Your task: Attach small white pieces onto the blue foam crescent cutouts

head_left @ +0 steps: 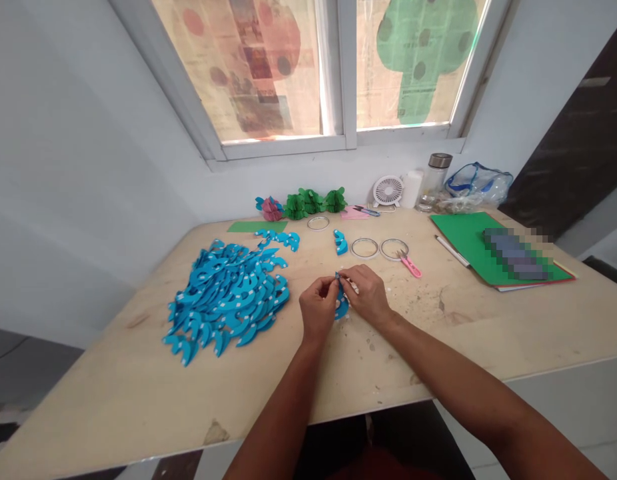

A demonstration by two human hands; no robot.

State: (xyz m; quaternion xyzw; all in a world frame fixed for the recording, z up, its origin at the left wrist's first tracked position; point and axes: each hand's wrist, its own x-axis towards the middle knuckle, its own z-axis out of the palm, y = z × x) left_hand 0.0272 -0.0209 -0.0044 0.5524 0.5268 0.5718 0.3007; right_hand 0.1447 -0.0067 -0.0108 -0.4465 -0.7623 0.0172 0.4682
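Note:
My left hand and my right hand meet over the middle of the table. Between them is a curved blue paper piece, pinched by the fingertips of both hands at its upper end. Part of it is hidden behind the fingers. To the left lies a big heap of similar blue paper pieces with small white squares on them. Another blue piece rests just beyond my hands. Two rings of narrow white tape and a pink-handled thread snipper lie to the right of it.
Green paper pompoms and a pink one line the wall. A small white fan, a glass bottle and a plastic bag stand at the back right. Green sheets, a white pen and a blurred object lie at right.

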